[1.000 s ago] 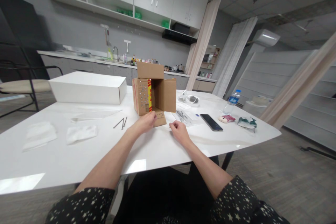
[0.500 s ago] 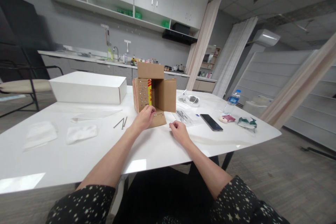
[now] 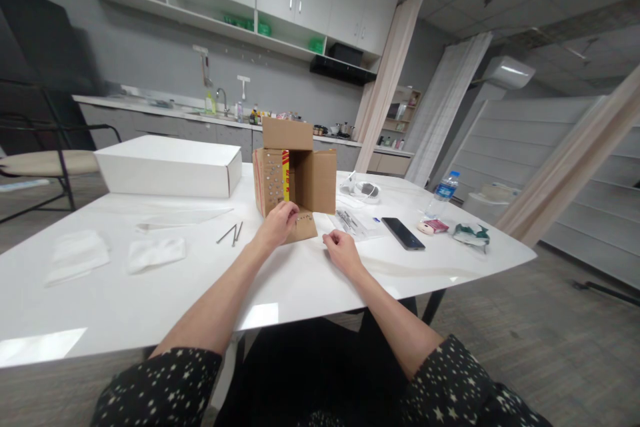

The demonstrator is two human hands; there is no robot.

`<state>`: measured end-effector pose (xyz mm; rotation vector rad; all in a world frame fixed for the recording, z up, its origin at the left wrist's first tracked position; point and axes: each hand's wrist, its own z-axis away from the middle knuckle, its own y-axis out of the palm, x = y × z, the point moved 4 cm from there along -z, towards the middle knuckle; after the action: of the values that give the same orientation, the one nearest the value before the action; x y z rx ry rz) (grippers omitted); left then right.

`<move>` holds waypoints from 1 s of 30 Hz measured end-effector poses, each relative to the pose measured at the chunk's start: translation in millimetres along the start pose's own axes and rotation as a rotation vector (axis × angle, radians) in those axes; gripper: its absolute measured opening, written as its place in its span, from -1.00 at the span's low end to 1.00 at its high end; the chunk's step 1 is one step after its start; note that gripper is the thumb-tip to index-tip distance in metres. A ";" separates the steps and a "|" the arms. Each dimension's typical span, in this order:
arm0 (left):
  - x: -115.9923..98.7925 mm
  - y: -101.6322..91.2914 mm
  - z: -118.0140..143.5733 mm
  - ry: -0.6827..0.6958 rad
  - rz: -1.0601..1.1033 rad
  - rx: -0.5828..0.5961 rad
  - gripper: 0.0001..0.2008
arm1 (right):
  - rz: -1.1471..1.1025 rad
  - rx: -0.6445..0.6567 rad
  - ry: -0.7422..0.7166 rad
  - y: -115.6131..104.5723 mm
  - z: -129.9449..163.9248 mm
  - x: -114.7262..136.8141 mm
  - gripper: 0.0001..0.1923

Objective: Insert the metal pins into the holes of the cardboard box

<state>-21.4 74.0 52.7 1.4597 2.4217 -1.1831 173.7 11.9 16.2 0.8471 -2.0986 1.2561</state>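
Note:
An open cardboard box [image 3: 324,181] lies on its side on the white table, its flaps spread and its mouth facing me. Several small shiny studs dot its left flap [image 3: 273,177], and more sit on the bottom flap [image 3: 303,230]. My left hand [image 3: 280,221] is over the bottom flap with its fingers pinched together; whatever they hold is too small to make out. Just right of that flap, my right hand [image 3: 342,248] rests at the table with curled fingers. Its fingertips are pressed together, and their contents cannot be made out.
A white box [image 3: 167,170] stands at left, with long nails [image 3: 235,233] and white cloths [image 3: 157,255] nearer me. On the right are a clear plastic bag [image 3: 353,221], a phone [image 3: 403,233], a pink-and-white packet [image 3: 433,227], a water bottle [image 3: 444,193] and a crumpled green-and-white packet [image 3: 471,235].
My left hand has shifted very slightly to the right over the bottom flap. The right hand and the box look the same.

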 end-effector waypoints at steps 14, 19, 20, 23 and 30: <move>0.2 -0.7 0.0 -0.018 0.020 -0.030 -0.89 | -0.004 -0.003 0.002 0.9 0.4 -0.2 -0.72; 3.2 1.0 0.4 -0.023 0.013 -0.017 -0.90 | -0.003 -0.004 -0.002 0.1 0.9 0.6 -0.71; 4.1 1.7 0.5 -0.021 0.015 -0.016 -0.90 | -0.004 -0.003 -0.004 0.1 1.0 0.8 -0.71; 6.8 4.3 0.8 -0.023 0.015 -0.007 -0.89 | -0.002 0.002 -0.006 -0.2 2.0 1.9 -0.71; 6.3 7.3 2.3 -0.013 0.015 0.022 -0.88 | 0.030 0.030 -0.029 -3.0 8.7 7.7 -0.69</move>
<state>-19.8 78.9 44.1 1.4684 2.3923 -1.2163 169.8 1.1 19.8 0.8547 -2.1275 1.3018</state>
